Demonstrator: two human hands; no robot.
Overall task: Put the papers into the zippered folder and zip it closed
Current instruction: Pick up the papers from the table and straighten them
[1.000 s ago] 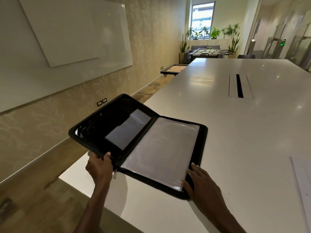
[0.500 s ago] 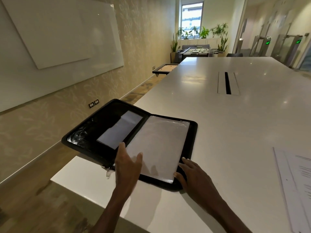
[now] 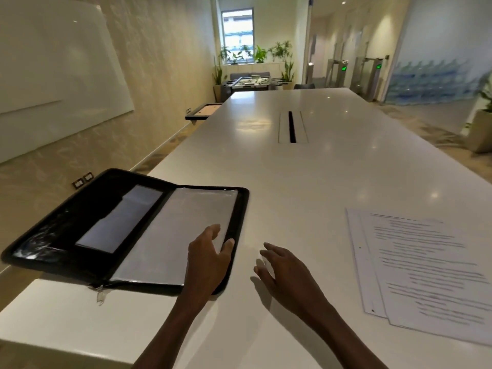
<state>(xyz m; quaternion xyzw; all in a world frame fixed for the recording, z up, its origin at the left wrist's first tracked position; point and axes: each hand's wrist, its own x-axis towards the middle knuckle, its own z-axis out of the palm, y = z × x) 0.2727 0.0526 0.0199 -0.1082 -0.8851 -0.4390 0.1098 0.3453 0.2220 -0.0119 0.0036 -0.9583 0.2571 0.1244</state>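
A black zippered folder lies open on the near left corner of the white table, its left half hanging past the table's edge. Clear plastic sleeves cover its right half. The zip pull dangles at the spine's near end. My left hand rests flat on the folder's near right corner, fingers spread. My right hand hovers just above the bare table right of the folder, fingers relaxed, holding nothing. A stack of printed papers lies on the table further right, apart from both hands.
A cable slot is set into the table's middle. The left table edge drops to the floor beside a wall with a whiteboard. A small side table stands by the far left edge.
My left hand let go of the folder's near left edge and moved onto its right corner. My right hand left the folder and shifted right over the table. The papers came into view.
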